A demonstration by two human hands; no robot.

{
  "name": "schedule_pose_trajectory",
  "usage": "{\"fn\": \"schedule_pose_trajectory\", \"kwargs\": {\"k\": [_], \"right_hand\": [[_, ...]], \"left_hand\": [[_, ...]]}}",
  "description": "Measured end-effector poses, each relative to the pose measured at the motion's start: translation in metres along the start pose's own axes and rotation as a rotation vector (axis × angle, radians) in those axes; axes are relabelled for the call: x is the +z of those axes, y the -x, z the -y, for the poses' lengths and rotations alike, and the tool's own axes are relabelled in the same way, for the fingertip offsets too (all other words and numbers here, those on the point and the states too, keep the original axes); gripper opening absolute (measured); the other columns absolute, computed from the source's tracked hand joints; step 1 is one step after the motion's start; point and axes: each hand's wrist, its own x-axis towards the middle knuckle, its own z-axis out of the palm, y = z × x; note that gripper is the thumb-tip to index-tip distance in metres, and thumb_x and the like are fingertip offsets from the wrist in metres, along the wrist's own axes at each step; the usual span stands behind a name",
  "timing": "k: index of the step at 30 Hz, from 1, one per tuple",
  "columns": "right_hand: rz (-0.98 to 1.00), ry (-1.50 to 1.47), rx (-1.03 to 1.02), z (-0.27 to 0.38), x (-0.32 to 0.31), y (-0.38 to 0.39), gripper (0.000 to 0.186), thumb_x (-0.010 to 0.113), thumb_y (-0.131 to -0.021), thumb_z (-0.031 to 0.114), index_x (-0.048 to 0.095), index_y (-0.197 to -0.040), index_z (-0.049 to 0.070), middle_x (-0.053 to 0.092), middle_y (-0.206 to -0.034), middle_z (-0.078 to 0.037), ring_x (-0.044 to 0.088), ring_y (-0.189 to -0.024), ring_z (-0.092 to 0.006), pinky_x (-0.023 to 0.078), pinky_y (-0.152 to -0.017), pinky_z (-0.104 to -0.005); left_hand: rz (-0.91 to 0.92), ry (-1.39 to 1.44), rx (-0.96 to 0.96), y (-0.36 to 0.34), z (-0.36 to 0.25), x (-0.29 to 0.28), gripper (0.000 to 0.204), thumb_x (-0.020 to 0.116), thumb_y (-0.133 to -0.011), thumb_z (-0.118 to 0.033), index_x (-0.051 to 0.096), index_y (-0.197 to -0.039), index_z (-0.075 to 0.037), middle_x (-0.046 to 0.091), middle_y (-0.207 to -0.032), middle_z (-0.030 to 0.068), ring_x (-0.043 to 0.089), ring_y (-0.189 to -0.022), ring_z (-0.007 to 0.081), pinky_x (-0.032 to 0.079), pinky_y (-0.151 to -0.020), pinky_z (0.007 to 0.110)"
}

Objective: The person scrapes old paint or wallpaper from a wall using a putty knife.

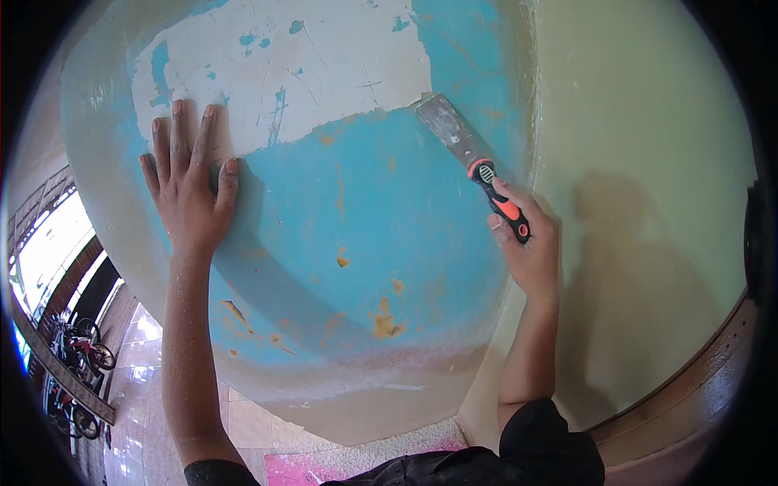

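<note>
The scraper (478, 165) slants across the wall at right of centre, its blade corner at the lower right corner of a large white patch (348, 69), right where the white meets the blue paint (389, 215). The right hand (533, 247) has its fingers closed around the black and orange handle. The left hand (191, 198) holds nothing; its fingers are spread wide against the wall, the longer ones over the lower left of the white patch.

The work looks partly done, to judge by the wall: the white patch seems to be where the blue has come off, though blue flecks (277, 115) remain on it, along with dark scratches. Most of what is left appears to lie below and to the right, a broad stretch of blue with only small orange-brown spots (387, 326) breaking through. Whether the patch goes on past the upper edge cannot be told.

Farther out, a pale green wall (648, 97) meets this one at right, and motorbikes (85, 344) stand beyond the shiny tiled floor (134, 413) at left.
</note>
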Motion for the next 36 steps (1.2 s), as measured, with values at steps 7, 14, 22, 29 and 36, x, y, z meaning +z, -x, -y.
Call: {"fn": "schedule_pose_trajectory", "kwargs": {"k": [7, 14, 22, 29, 36], "right_hand": [[0.065, -0.031, 0.05, -0.006, -0.011, -0.012, 0.046, 0.073, -0.084, 0.0, 0.067, -0.128, 0.012, 0.073, -0.098, -0.011, 0.065, -0.081, -0.0123, 0.051, -0.069, -0.0257], [0.103, -0.151, 0.07, -0.003, -0.018, -0.021, 0.048, 0.065, -0.085, -0.008, 0.066, -0.129, 0.01, 0.072, -0.099, -0.011, 0.071, -0.087, -0.014, 0.054, -0.074, -0.0256], [0.108, 0.007, -0.021, -0.007, -0.017, -0.022, 0.046, 0.068, -0.086, -0.005, 0.066, -0.129, 0.01, 0.072, -0.1, -0.011, 0.067, -0.081, -0.0129, 0.053, -0.073, -0.0262], [0.091, 0.007, -0.036, -0.005, -0.016, -0.014, 0.044, 0.072, -0.087, 0.003, 0.066, -0.129, 0.012, 0.073, -0.101, -0.011, 0.065, -0.078, -0.0131, 0.052, -0.072, -0.0272], [0.043, -0.013, -0.04, 0.012, 0.006, 0.002, 0.043, 0.072, -0.087, 0.004, 0.065, -0.129, 0.01, 0.073, -0.095, -0.011, 0.065, -0.075, -0.0134, 0.052, -0.068, -0.0263]], "left_hand": [[-0.033, 0.0, 0.023, 0.002, 0.001, 0.002, 0.059, 0.042, -0.1, -0.053, 0.037, -0.156, -0.034, 0.023, -0.167, 0.001, 0.015, -0.155, 0.0289, 0.007, -0.124, 0.059], [0.006, -0.011, -0.005, 0.0, -0.001, 0.001, 0.06, 0.046, -0.096, -0.054, 0.04, -0.154, -0.037, 0.025, -0.166, 0.0015, 0.016, -0.155, 0.029, 0.005, -0.124, 0.059], [-0.015, 0.003, 0.002, 0.001, 0.0, 0.002, 0.059, 0.046, -0.097, -0.053, 0.04, -0.154, -0.037, 0.026, -0.166, 0.0009, 0.016, -0.155, 0.0291, 0.006, -0.125, 0.058], [-0.036, -0.004, 0.009, 0.001, -0.002, 0.0, 0.059, 0.041, -0.1, -0.054, 0.038, -0.155, -0.034, 0.025, -0.166, 0.0016, 0.016, -0.155, 0.0295, 0.007, -0.124, 0.059], [-0.031, 0.008, 0.001, 0.001, -0.001, -0.002, 0.058, 0.041, -0.1, -0.055, 0.04, -0.154, -0.034, 0.026, -0.166, 0.0014, 0.016, -0.155, 0.0285, 0.007, -0.125, 0.058]]}}
